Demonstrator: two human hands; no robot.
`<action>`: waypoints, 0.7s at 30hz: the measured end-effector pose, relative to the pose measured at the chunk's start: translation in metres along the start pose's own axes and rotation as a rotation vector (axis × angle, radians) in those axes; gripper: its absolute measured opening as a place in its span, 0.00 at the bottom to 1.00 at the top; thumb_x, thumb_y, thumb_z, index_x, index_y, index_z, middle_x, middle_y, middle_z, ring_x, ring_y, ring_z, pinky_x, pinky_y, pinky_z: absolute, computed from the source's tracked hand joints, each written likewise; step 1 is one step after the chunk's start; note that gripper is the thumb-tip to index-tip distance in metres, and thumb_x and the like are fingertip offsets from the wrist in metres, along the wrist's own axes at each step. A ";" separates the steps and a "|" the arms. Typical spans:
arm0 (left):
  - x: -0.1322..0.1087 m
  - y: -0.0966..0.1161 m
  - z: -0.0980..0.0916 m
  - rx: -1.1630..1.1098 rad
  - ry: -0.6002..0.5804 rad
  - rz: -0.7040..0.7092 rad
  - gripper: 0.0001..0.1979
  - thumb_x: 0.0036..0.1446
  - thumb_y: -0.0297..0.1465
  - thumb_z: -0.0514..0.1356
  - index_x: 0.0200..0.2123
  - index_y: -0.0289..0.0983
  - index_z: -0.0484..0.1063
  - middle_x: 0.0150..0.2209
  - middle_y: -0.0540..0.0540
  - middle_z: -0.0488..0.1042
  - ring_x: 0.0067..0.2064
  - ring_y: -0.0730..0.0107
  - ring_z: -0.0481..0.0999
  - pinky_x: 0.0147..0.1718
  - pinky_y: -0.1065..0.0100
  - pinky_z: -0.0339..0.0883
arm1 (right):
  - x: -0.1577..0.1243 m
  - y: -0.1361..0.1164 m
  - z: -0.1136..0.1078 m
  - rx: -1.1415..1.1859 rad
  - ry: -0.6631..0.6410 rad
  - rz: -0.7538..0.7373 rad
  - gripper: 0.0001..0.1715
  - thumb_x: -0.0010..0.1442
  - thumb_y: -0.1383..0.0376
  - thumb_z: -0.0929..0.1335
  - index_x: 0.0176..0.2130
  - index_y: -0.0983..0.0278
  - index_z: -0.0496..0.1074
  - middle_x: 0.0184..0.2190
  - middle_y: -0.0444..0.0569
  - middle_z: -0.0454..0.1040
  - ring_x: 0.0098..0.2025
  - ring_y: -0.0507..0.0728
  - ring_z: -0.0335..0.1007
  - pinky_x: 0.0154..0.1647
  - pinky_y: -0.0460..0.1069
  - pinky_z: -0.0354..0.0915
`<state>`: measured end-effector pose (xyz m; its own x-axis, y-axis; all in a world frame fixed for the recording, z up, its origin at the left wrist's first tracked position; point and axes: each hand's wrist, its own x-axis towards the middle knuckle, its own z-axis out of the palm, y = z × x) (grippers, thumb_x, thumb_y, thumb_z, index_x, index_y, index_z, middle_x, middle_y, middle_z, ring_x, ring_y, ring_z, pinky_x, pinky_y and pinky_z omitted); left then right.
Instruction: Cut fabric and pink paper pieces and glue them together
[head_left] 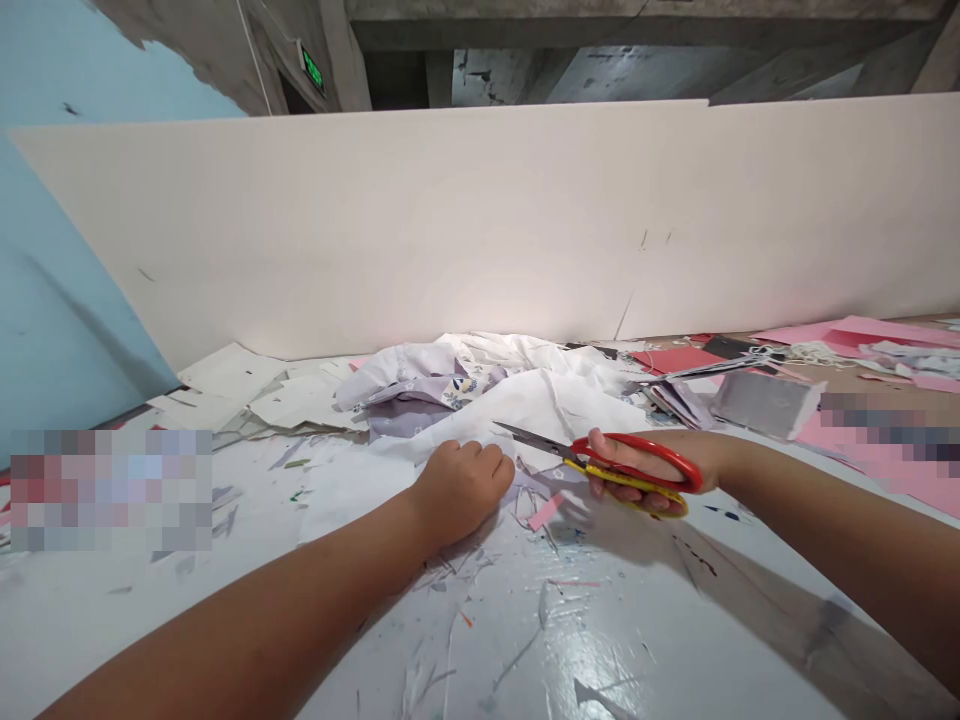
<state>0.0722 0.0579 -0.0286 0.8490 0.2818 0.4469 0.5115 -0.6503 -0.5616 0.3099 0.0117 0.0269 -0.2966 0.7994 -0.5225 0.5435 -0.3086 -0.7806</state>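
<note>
My right hand (pixel 622 465) grips a pair of scissors (pixel 634 462) with one red and one yellow handle loop. The blades lie nearly together and point left, above the cloth and just beyond my left hand. Curled into a fist, my left hand (pixel 466 490) rests at the near edge of a crumpled white cloth (pixel 555 405) and seems to pinch it; the fingertips are hidden. A lavender cloth part with a flower print (pixel 420 395) shows in the heap behind.
White sheets (pixel 255 395) are piled at the left back. Pink paper (pixel 862 335), white string (pixel 806 352) and a grey-white block (pixel 769 403) lie at the right. Scraps litter the white tabletop (pixel 510 640). An upright white board (pixel 465 230) closes off the back.
</note>
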 end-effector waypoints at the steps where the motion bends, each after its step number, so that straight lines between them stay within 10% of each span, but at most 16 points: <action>1: 0.000 0.000 -0.002 0.008 0.001 0.015 0.09 0.47 0.19 0.47 0.28 0.36 0.63 0.23 0.48 0.65 0.22 0.71 0.61 0.19 0.68 0.43 | -0.001 -0.002 -0.003 -0.045 0.010 -0.043 0.38 0.51 0.40 0.53 0.29 0.71 0.67 0.15 0.38 0.57 0.11 0.42 0.47 0.09 0.38 0.47; 12: 0.004 0.002 -0.012 0.064 0.015 0.142 0.09 0.44 0.17 0.48 0.23 0.35 0.61 0.19 0.48 0.60 0.19 0.73 0.57 0.18 0.69 0.39 | -0.002 -0.034 -0.023 -0.396 0.109 -0.066 0.32 0.54 0.50 0.57 0.32 0.77 0.72 0.19 0.44 0.67 0.18 0.43 0.63 0.17 0.35 0.56; 21: -0.004 -0.001 -0.018 0.106 0.174 0.211 0.08 0.41 0.17 0.50 0.21 0.35 0.58 0.17 0.50 0.58 0.17 0.76 0.54 0.18 0.69 0.36 | 0.006 -0.037 -0.033 -0.523 -0.239 -0.047 0.36 0.40 0.41 0.66 0.37 0.67 0.68 0.34 0.52 0.69 0.34 0.56 0.68 0.25 0.48 0.69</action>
<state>0.0660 0.0449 -0.0176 0.9072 0.0170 0.4204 0.3451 -0.6015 -0.7204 0.3136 0.0445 0.0641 -0.4657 0.6487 -0.6019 0.8235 0.0686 -0.5632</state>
